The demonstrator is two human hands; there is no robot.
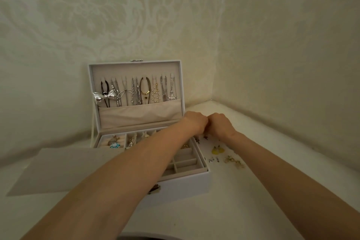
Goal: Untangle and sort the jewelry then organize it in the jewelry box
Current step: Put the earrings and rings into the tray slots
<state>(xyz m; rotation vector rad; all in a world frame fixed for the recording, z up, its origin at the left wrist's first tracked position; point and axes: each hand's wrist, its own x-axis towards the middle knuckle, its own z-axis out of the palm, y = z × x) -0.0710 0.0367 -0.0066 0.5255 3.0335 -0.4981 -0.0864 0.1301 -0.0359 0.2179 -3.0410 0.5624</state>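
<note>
1. Standing open on the white table (253, 197) near the wall corner: the jewelry box (185, 183), with its lid (136, 67) leaning upright at the back.
2. Hanging in a row inside the lid: necklaces (145, 91), with a silver bow (104, 96) at the left end and the lower ends tucking behind a fabric pocket (140, 115).
3. Lying in the tray's far-left compartments: a blue piece (115, 145) and a few pale ones.
4. Meeting knuckle to knuckle over the box's far right corner: the left hand (195, 122) and the right hand (222, 124), backs facing the camera, fingers curling under and out of sight. Not showing whether either is pinching anything.
5. Lying loose on the table just right of the box: yellow earrings (217, 150), gold pieces (233, 160) and small dark studs (213, 160).
6. Lying flat at the box's left side: a white sheet (58, 169).
</note>
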